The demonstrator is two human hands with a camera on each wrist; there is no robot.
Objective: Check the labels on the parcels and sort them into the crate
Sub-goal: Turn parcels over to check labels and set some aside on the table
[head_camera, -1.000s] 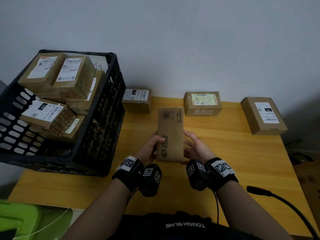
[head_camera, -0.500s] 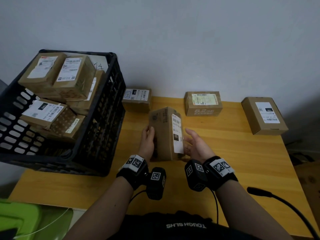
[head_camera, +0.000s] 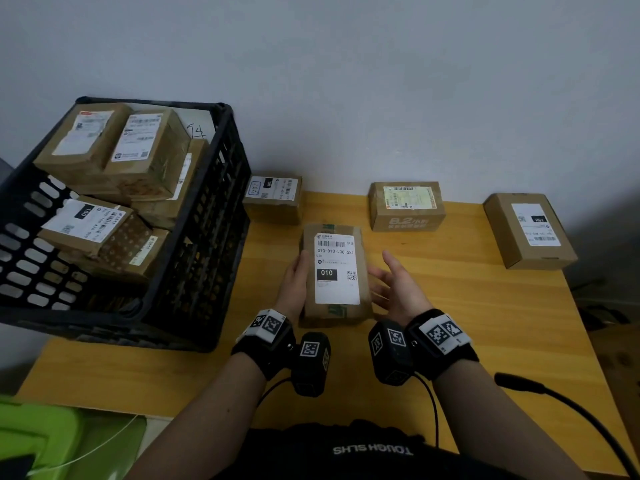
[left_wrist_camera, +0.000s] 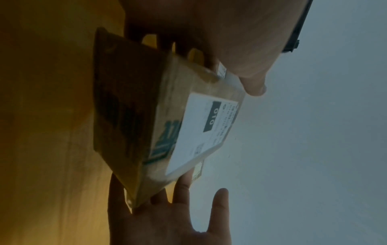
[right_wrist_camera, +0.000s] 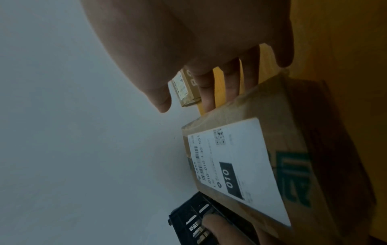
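A brown cardboard parcel [head_camera: 336, 271] sits just above the wooden table [head_camera: 450, 306], its white label marked "010" facing up. My left hand [head_camera: 296, 282] grips its left side, thumb on the top edge and fingers beneath, as the left wrist view shows on the parcel [left_wrist_camera: 163, 126]. My right hand [head_camera: 394, 285] is open beside the parcel's right side, fingers straight and spread, their tips at its lower edge. The label [right_wrist_camera: 236, 167] reads clearly in the right wrist view. The black plastic crate [head_camera: 194, 258] stands at the left, tilted, holding several labelled parcels.
Three more labelled parcels lie along the wall: one beside the crate [head_camera: 273, 199], one in the middle [head_camera: 407, 206], one at the far right [head_camera: 530, 230]. A green object [head_camera: 41, 434] sits below the table's left corner. A black cable [head_camera: 554, 400] crosses the near right edge.
The parcel has been rolled over from its printed brown face to its label face. My right hand has let go and opened beside it; my left hand keeps hold of the left side.
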